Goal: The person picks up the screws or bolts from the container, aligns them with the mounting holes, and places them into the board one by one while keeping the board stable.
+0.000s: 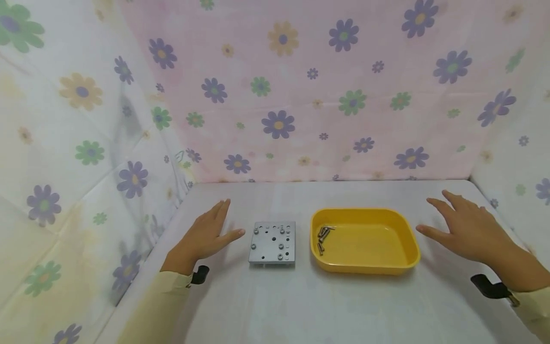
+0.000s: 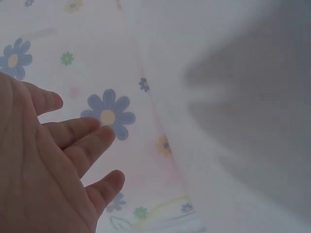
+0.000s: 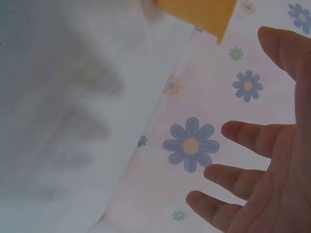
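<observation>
Two bare hands hung over the white table (image 1: 275, 310), neither one holding anything; the left hand (image 1: 205, 235) had its fingers nearly straight and its thumb held apart, near the left edge of the metal block (image 1: 266, 253); the right hand (image 1: 468, 234) had its fingers spread, its thumb near the right end of the yellow tray (image 1: 361, 267). The block lay flat on the table to the left of the tray, apart from it, with several screws (image 1: 281, 246) standing in its holes; a few loose screws (image 1: 323, 235) lay together at the left end of the tray.

With nothing taken up, the moment looked like a pause ahead of handling; the next move would likely call for one hand to steady the block and the other to pinch a single screw.

The wrist views bared both palms, which the head view hid; the right wrist view also caught a corner of the tray, while the left had only table and flowered cloth (image 2: 97, 58) beyond the fingers; the block and screws showed in the head view alone.
</observation>
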A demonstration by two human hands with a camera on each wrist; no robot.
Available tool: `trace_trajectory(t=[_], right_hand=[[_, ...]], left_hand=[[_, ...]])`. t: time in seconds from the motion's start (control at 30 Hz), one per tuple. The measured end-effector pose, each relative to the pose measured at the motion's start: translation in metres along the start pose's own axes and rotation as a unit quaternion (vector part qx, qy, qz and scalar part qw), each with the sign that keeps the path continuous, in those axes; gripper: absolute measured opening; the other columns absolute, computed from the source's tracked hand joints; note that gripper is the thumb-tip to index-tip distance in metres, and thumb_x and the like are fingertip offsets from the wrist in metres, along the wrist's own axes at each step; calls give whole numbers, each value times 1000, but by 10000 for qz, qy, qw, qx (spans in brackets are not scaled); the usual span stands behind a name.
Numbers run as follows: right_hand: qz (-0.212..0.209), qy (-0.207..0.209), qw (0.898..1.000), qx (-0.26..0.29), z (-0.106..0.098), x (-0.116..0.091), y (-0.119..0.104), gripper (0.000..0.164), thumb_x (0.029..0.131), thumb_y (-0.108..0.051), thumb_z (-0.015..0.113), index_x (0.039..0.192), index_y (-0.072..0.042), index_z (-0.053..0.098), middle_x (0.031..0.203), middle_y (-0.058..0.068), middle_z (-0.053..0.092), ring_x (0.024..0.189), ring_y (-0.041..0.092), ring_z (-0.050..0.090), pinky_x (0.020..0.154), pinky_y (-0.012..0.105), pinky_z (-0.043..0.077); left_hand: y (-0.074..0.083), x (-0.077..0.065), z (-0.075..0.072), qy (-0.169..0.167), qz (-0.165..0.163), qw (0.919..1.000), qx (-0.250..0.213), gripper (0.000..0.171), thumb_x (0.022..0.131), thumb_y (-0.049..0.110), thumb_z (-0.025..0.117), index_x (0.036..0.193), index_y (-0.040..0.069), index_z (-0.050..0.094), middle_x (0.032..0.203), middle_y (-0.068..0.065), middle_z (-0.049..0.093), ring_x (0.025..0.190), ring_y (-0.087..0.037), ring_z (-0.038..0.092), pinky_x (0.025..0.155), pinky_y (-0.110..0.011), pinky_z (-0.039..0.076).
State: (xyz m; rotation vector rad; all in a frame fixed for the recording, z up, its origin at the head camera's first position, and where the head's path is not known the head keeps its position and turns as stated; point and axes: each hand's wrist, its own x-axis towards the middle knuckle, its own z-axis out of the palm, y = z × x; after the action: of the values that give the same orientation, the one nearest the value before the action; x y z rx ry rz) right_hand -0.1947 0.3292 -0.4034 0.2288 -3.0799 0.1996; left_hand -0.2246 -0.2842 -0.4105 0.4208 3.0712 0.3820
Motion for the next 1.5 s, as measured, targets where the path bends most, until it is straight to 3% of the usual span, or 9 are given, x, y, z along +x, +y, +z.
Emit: trace_trajectory(t=[0.1,0.17,0.53,0.77,1.07,1.4,1.5], right_hand=[[-153,-50,9998,88,-1,2,-2,95,91,-77,55,150,-4,46,156,37,32,131,62,38,96,82,37],[-169,-135,9995,219,-2,3,-4,93,91,-78,54,149,-5,48,156,35,33,130,60,39,92,81,40],[-409,-157,9971,623,-6,13,-20,81,92,-71,61,140,-6,59,149,30,44,130,54,43,96,77,42],[-543,-175,9950,824,-9,19,-29,66,93,-61,68,133,-8,67,142,27,54,127,50,49,97,73,45],[-692,48,9896,1258,-14,25,-41,56,94,-55,70,128,-10,70,132,18,64,115,38,59,90,62,53],[-828,129,9818,1706,-15,32,-59,53,95,-55,69,127,-12,71,128,13,66,114,34,59,92,58,54],[-871,155,9803,1765,-13,34,-62,49,95,-52,70,126,-13,71,127,12,67,114,32,59,92,57,54]], left_hand=[[3,2,4,-28,-59,9998,-174,112,88,88,41,168,18,5,173,-13,16,157,-40,24,123,-61,25],[6,3,7,-56,-88,9995,-298,112,88,88,41,168,18,5,173,-11,16,157,-39,24,123,-61,25],[12,6,18,-8,-166,9963,-844,109,90,83,47,168,19,5,173,-11,16,157,-39,22,123,-63,24],[15,10,30,-109,-68,9889,-1481,103,94,68,59,167,19,7,174,-8,13,159,-35,17,124,-62,21],[20,11,34,-387,20,9826,-1816,114,85,73,68,167,24,6,174,-5,11,160,-32,14,125,-61,20],[23,12,40,-607,158,9766,-2058,134,66,69,87,167,24,11,172,-6,21,154,-32,33,122,-61,28],[24,12,43,-660,201,9757,-2082,141,60,68,90,167,25,11,171,-8,23,155,-32,32,122,-61,29]])
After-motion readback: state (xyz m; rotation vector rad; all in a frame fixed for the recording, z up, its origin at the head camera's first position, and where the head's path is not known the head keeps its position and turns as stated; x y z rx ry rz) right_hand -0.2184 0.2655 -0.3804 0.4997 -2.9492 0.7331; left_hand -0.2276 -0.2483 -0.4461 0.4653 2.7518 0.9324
